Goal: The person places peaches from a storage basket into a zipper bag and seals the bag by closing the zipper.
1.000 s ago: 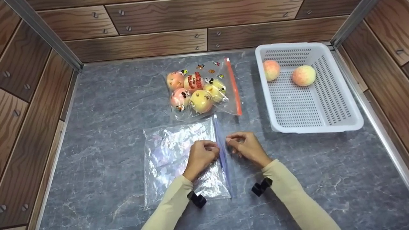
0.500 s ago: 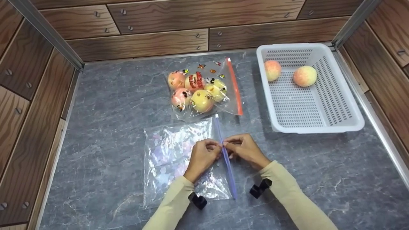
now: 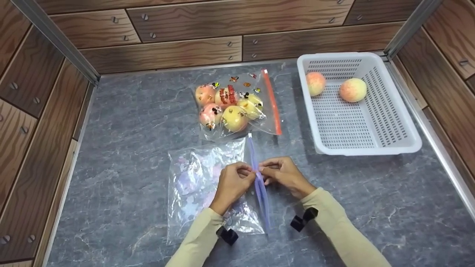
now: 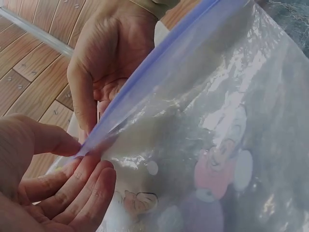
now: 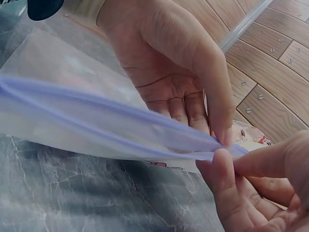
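A clear zip bag [image 3: 193, 193] with pastel prints and a purple zip strip [image 3: 264, 202] lies flat on the table, its opening edge raised a little. My left hand [image 3: 234, 185] pinches the strip near its middle between thumb and fingers. Facing it, my right hand [image 3: 285, 174] pinches the same spot from the other side, the fingertips of both hands almost meeting. In the right wrist view, the two purple strip edges [image 5: 96, 96] stand apart in a long narrow gap that closes at the fingertips. Nothing shows inside this bag.
Behind it lies a second zip bag [image 3: 259, 83] with a red strip, holding several peaches [image 3: 234, 118]. At the back right stands a white plastic basket [image 3: 367, 150] with two peaches [image 3: 353, 90] inside. Wood-patterned walls [image 3: 185, 52] border the table.
My right hand has moved left from beside the bag and now pinches the purple strip opposite my left hand. The strip's near half has spread into two separate lines.
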### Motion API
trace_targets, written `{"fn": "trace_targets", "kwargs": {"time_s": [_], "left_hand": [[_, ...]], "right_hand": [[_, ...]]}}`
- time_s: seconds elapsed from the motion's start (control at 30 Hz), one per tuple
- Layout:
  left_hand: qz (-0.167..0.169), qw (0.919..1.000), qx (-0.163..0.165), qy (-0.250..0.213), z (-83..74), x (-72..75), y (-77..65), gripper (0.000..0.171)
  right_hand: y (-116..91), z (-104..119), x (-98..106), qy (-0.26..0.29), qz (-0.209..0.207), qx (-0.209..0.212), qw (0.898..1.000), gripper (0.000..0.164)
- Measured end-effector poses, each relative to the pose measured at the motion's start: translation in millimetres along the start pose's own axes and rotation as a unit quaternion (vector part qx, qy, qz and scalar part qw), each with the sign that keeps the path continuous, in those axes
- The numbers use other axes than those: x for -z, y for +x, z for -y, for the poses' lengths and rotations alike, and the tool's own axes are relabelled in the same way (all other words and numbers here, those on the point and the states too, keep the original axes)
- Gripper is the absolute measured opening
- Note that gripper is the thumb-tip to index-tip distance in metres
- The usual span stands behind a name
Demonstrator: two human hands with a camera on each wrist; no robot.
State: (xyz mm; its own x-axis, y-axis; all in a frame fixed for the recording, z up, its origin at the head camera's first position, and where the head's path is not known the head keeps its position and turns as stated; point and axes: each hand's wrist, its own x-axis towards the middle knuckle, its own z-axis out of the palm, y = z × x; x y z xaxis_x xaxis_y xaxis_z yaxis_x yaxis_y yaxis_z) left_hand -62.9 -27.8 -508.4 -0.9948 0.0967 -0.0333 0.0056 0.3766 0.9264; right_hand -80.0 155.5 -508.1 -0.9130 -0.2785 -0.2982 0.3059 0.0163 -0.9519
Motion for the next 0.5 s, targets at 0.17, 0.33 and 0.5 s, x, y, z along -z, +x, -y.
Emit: {"fn": "trace_targets", "kwargs": {"time_s": [0.17, 0.33, 0.5], "left_hand": [[-0.014, 0.9998, -0.015, -0.001, -0.9, -0.1, -0.4, 0.007], [-0.01, 0.9992, -0.039, -0.002, -3.6, 2.4, -0.4, 0.007], [-0.035, 0.9985, -0.04, 0.016, -10.9, 18.2, -1.1, 0.004]], "right_hand": [[-2, 2, -2, -0.002, 0.0, -0.005, 1.0, 0.027], [-3, 7, -3, -0.024, -0.012, 0.003, 1.0, 0.024], [-7, 15, 0, -0.106, -0.023, 0.075, 0.991, 0.019]]}}
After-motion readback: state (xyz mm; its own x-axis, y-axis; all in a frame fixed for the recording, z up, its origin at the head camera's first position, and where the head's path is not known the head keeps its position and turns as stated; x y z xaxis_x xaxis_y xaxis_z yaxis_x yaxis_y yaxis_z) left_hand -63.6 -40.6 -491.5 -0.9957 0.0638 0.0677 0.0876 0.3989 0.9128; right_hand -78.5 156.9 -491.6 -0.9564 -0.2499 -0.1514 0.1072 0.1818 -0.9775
